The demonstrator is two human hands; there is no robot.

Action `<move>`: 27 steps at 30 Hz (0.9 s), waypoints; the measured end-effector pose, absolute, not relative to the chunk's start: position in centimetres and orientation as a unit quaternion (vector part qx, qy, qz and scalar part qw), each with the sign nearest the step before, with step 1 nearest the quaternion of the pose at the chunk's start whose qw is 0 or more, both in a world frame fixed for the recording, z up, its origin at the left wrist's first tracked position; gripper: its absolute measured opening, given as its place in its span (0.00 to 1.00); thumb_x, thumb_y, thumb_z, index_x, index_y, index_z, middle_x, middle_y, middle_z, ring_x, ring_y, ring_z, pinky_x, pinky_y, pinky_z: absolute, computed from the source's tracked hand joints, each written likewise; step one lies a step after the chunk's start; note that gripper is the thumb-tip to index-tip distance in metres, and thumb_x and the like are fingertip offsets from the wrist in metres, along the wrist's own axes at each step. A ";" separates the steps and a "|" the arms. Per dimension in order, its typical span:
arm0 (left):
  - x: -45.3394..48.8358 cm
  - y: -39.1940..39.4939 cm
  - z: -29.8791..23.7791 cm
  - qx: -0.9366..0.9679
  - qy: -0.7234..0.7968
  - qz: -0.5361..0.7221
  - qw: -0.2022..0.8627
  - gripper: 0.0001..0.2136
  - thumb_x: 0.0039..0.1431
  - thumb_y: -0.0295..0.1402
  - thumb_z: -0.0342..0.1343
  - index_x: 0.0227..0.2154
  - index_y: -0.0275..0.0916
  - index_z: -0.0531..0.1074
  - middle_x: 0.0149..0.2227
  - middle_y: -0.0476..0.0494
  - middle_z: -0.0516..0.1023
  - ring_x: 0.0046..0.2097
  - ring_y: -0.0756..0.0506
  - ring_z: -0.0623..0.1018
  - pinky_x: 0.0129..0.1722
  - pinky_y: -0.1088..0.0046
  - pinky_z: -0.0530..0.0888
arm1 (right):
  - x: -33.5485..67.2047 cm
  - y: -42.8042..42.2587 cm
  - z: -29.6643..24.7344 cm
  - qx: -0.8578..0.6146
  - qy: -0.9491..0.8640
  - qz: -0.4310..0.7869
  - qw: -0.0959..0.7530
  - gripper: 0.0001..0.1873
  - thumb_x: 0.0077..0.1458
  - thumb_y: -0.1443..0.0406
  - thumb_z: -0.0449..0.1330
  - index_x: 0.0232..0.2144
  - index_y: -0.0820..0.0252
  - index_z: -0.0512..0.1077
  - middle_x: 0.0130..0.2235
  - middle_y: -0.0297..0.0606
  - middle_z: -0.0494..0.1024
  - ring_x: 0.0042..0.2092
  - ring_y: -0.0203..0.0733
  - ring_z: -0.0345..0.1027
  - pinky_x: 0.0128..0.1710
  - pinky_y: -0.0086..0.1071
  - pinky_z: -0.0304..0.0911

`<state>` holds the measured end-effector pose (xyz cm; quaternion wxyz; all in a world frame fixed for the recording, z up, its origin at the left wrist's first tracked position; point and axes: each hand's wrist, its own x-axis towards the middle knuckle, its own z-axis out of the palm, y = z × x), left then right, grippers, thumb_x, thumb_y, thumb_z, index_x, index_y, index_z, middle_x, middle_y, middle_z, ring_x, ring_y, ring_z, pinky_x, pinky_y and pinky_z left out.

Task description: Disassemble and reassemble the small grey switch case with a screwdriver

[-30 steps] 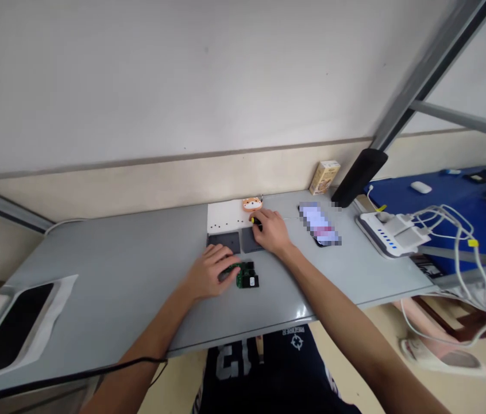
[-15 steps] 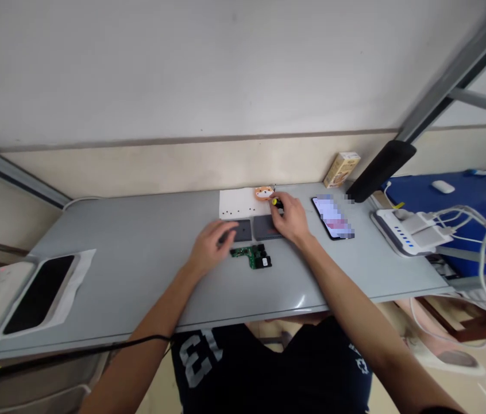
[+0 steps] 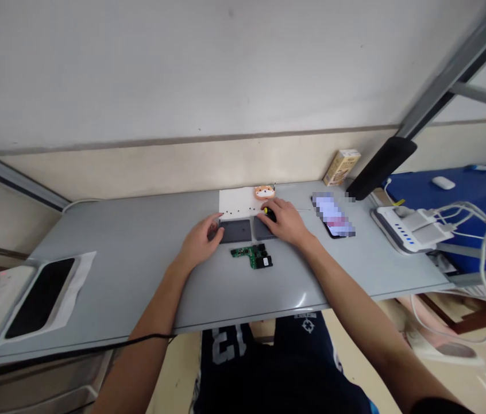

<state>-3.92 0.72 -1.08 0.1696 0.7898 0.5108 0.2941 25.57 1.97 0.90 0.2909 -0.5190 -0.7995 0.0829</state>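
Note:
My left hand (image 3: 202, 238) rests on the grey table (image 3: 139, 270) with its fingers curled at the left edge of a dark grey cover plate (image 3: 236, 231). A second dark grey plate (image 3: 262, 229) lies beside it, partly under my right hand (image 3: 285, 221). My right hand is closed on a small screwdriver with a yellow-and-black handle (image 3: 269, 213). A green circuit board (image 3: 253, 256) lies bare just in front of the plates. Behind them is a white sheet (image 3: 236, 202) with small dark screws on it.
An orange animal-shaped item (image 3: 264, 192) sits at the sheet's back edge. A phone (image 3: 333, 215) lies to the right, then a white charger hub (image 3: 402, 230) with cables. A small box (image 3: 341, 167) stands by the wall. A black screen on white wrapping (image 3: 40, 296) lies far left.
My left hand left the circuit board and went to the left plate's edge. My right hand drew back from the orange item toward the right plate. The camera tilted down.

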 end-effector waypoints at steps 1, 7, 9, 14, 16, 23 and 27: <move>-4.0 0.7 -1.1 0.789 0.511 0.295 0.171 0.19 0.69 0.37 0.52 0.61 0.43 0.67 0.37 0.47 0.73 0.38 0.46 0.73 0.43 0.67 0.73 | 25.6 2.1 0.8 -0.517 -0.799 0.080 0.297 0.18 0.70 0.51 0.52 0.48 0.55 0.74 0.51 0.45 0.79 0.53 0.52 0.71 0.53 0.43 0.61; -3.8 0.1 -0.4 0.797 0.498 0.321 0.113 0.17 0.70 0.37 0.51 0.58 0.42 0.70 0.41 0.43 0.74 0.43 0.44 0.75 0.48 0.64 0.73 | 25.5 2.5 0.4 -0.521 -0.788 0.082 0.319 0.17 0.71 0.54 0.50 0.46 0.54 0.75 0.50 0.43 0.80 0.51 0.51 0.72 0.51 0.42 0.61; -2.8 -0.7 0.1 0.825 0.460 0.323 0.055 0.15 0.70 0.38 0.53 0.55 0.42 0.73 0.45 0.41 0.75 0.47 0.42 0.74 0.52 0.60 0.71 | 25.5 2.6 0.3 -0.521 -0.786 0.078 0.323 0.17 0.71 0.54 0.50 0.46 0.54 0.75 0.51 0.44 0.80 0.51 0.51 0.72 0.52 0.43 0.61; 0.9 -3.1 0.7 0.932 0.294 0.203 0.054 0.12 0.69 0.42 0.56 0.49 0.46 0.79 0.45 0.41 0.77 0.46 0.42 0.74 0.48 0.60 0.68 | 25.5 2.7 -0.2 -0.518 -0.783 0.063 0.338 0.17 0.71 0.54 0.51 0.47 0.55 0.75 0.50 0.44 0.80 0.51 0.51 0.72 0.52 0.43 0.61; 1.8 -3.6 0.8 0.940 0.282 0.176 0.073 0.13 0.70 0.43 0.55 0.50 0.47 0.79 0.45 0.43 0.77 0.46 0.42 0.74 0.48 0.61 0.67 | 25.4 2.7 -0.3 -0.516 -0.782 0.061 0.343 0.17 0.71 0.55 0.51 0.46 0.56 0.76 0.48 0.44 0.81 0.51 0.50 0.72 0.51 0.42 0.61; 1.5 -3.7 0.9 0.919 0.325 0.212 0.067 0.13 0.70 0.43 0.55 0.52 0.49 0.78 0.48 0.43 0.77 0.48 0.42 0.76 0.50 0.59 0.64 | 25.4 2.8 -0.4 -0.520 -0.775 0.067 0.353 0.15 0.70 0.56 0.52 0.45 0.55 0.76 0.47 0.43 0.81 0.49 0.50 0.72 0.52 0.43 0.62; 0.5 -2.5 0.5 0.837 0.436 0.329 0.029 0.11 0.71 0.38 0.53 0.48 0.46 0.79 0.46 0.42 0.77 0.49 0.42 0.77 0.53 0.58 0.62 | 25.6 2.6 -0.3 -0.517 -0.774 0.073 0.358 0.15 0.70 0.55 0.52 0.46 0.55 0.76 0.47 0.44 0.79 0.50 0.50 0.72 0.52 0.43 0.63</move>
